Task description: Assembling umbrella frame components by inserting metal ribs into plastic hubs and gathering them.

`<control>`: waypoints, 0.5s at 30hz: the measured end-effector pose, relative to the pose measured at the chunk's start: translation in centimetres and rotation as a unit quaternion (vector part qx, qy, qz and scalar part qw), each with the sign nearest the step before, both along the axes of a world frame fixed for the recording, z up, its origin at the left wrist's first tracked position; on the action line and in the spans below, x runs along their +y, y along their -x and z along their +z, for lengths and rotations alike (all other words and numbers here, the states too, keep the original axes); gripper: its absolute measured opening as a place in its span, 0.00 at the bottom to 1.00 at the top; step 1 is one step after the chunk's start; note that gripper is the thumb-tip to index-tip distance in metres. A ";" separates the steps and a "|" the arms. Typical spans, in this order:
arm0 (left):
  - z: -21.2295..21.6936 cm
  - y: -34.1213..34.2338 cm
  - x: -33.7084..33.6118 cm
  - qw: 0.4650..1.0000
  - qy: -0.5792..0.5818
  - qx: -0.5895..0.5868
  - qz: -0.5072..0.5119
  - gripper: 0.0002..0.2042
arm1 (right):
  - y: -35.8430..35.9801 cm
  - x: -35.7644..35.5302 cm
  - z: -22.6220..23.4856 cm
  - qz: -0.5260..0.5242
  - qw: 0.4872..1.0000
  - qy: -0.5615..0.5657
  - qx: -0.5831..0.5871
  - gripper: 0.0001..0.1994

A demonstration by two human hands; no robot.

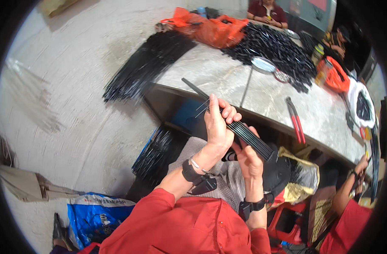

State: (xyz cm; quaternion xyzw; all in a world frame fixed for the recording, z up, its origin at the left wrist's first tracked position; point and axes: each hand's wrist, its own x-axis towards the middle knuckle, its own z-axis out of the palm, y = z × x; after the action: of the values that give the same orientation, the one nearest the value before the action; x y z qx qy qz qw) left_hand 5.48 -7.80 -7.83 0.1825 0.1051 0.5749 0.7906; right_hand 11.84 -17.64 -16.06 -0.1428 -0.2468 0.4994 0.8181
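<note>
My left hand point(219, 125) is closed around the upper part of a bundle of thin black strips point(253, 142), which slants down to the right. A longer black piece point(194, 88) sticks out above its fingers, toward the table. Beside that hand two thin dark wires point(202, 111) also poke out. Lower on the bundle, my right hand point(249, 161) grips it from below, thumb and fingers on either side. The strips lie side by side, their lower ends roughly even. My palms hide part of the bundle, held above my lap in front of the table edge.
On the stone-topped table point(202, 63) lie long black strips point(151, 63), a heap of short black pieces point(270, 48), orange bags point(221, 31), a metal dish point(263, 64) and red-handled cutters point(296, 120). A co-worker's red sleeve point(348, 230) is at right; a blue sack point(96, 218) stands lower left.
</note>
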 end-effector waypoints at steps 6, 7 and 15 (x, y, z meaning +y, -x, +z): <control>1.2 2.0 1.6 0.984 -0.106 0.106 0.092 0.20 | 3.3 -0.4 0.6 0.078 0.924 0.181 -0.327 0.12; 1.1 2.3 1.7 0.979 -0.121 0.127 0.106 0.20 | 3.9 -0.6 1.6 0.021 0.918 0.166 -0.359 0.09; 1.6 2.8 1.6 0.950 -0.153 0.217 0.164 0.19 | 3.1 2.4 2.9 -0.327 0.644 0.117 -0.681 0.31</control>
State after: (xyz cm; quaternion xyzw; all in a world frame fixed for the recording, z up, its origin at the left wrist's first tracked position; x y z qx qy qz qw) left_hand 2.70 -6.19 -6.24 0.4014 0.2136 0.6526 0.6062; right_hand 8.77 -15.22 -13.12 -0.6089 -0.6111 -0.0140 0.5055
